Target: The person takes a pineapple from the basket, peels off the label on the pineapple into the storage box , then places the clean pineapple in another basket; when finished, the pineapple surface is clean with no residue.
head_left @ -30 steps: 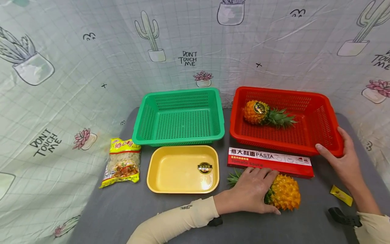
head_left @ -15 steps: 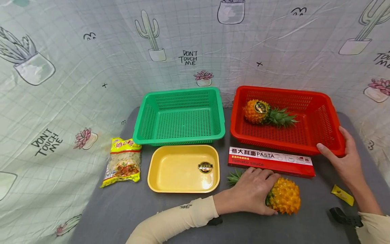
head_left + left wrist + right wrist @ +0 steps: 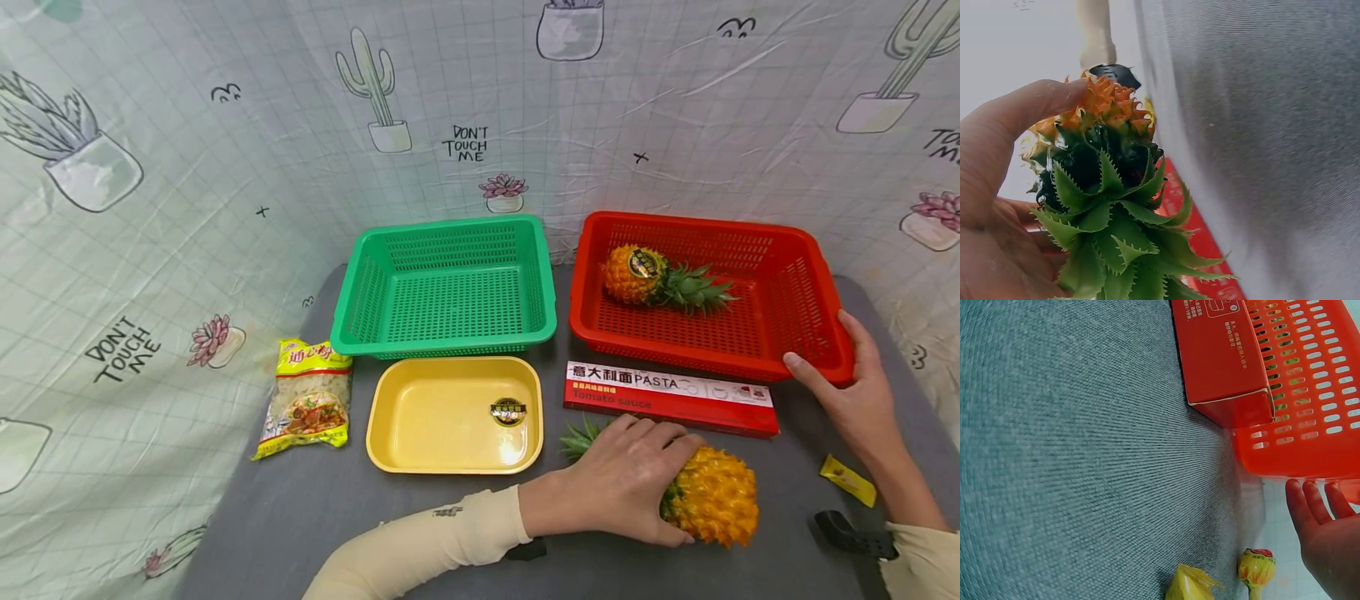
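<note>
My left hand (image 3: 626,479) grips a small pineapple (image 3: 716,496) round the place where fruit and crown meet, its leaves pointing left. In the left wrist view the thumb lies on the orange fruit of the pineapple (image 3: 1110,106), above the green crown (image 3: 1122,244). At the near right corner of the red basket (image 3: 675,348), my right hand (image 3: 862,400) holds the rim, thumb on the front side and fingers along the right side. Another pineapple (image 3: 633,275) with a black sticker lies inside that basket. A red pasta box (image 3: 671,404) sits between basket and left hand.
A green basket (image 3: 442,346) stands at the back, left of the red one. Before it is a yellow tray (image 3: 435,417), with a macaroni bag (image 3: 307,400) to its left. A yellow packet (image 3: 847,481) lies by the right forearm; a lollipop (image 3: 1257,569) shows in the right wrist view.
The left hand and its pineapple have shifted a little to the right and toward the person, and the fruit end has turned slightly. My right hand stays on the red basket's corner.
</note>
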Available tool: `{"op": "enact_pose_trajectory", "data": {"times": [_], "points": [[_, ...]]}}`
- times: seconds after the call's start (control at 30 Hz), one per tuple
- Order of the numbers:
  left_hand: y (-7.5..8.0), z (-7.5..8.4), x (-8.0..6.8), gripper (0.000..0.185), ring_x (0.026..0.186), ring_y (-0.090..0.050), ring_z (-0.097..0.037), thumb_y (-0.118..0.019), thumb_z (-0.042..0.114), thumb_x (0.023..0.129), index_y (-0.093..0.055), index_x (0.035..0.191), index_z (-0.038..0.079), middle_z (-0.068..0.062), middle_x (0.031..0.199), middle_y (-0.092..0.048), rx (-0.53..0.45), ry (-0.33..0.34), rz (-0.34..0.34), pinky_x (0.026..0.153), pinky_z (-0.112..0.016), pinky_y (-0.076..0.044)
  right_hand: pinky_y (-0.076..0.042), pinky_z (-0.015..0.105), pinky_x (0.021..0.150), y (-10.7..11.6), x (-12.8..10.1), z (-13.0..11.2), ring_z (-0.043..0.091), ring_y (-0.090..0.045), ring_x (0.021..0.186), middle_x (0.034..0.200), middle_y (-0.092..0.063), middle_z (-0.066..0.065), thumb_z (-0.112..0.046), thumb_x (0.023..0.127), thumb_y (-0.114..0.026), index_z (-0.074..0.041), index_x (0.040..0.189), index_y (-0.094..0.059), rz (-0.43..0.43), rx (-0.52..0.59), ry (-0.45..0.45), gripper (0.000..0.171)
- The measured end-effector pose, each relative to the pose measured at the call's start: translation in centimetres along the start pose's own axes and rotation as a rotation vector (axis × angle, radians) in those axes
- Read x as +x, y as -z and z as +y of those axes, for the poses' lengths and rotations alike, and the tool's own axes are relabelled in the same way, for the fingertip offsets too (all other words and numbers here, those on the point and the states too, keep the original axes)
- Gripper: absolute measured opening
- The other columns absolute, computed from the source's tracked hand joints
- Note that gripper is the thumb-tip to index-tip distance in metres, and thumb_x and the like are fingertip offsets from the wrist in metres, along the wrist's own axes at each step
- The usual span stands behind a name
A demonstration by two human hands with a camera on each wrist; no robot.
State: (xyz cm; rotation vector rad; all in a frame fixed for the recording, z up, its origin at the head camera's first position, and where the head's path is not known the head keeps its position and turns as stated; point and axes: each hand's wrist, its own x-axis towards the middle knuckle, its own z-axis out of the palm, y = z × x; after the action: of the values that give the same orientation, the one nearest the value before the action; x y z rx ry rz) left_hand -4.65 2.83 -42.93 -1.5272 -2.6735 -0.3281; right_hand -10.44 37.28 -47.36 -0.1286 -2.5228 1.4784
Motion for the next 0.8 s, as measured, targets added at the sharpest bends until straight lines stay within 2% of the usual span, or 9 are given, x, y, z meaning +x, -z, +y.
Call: {"op": "enact_pose_trajectory", "data": {"times": [0.43, 0.63, 0.8], "points": [[2.9, 0.1, -0.2, 0.099, 0.115, -0.054, -0.008, -0.076, 0.076, 0.077, -0.052, 0.153, 0.018, 0.005, 0.141, -0.057, 0.053, -0.018, 0.018, 0.099, -0.024, -0.039, -0.039, 0.002, 0.083, 0.2, -0.3, 0.1, 0.001, -0.043, 0.122, 0.159, -0.033, 0.007, -0.019, 0.101, -0.069, -0.029, 0.171, -0.015, 0.006, -0.002, -0.005, 0.089], [3.9, -0.4, -0.3, 0.099, 0.117, -0.055, -0.009, -0.077, 0.074, 0.076, -0.052, 0.153, 0.017, 0.004, 0.140, -0.059, 0.074, -0.016, 0.045, 0.098, -0.025, -0.039, -0.039, 0.002, 0.084, 0.3, -0.2, 0.1, 0.000, -0.043, 0.122, 0.161, -0.034, 0.008, -0.021, 0.101, -0.070, -0.030, 0.171, -0.015, 0.011, -0.020, -0.004, 0.089], [4.6, -1.1, -0.6, 0.100, 0.115, -0.057, -0.010, -0.078, 0.074, 0.075, -0.053, 0.153, 0.017, 0.004, 0.139, -0.060, 0.104, -0.002, 0.039, 0.094, -0.026, -0.041, -0.039, 0.002, 0.082, 0.1, -0.1, 0.0, 0.000, -0.042, 0.120, 0.161, -0.035, 0.009, -0.023, 0.101, -0.071, -0.032, 0.171, -0.016, 0.014, -0.034, -0.004, 0.089]]}}
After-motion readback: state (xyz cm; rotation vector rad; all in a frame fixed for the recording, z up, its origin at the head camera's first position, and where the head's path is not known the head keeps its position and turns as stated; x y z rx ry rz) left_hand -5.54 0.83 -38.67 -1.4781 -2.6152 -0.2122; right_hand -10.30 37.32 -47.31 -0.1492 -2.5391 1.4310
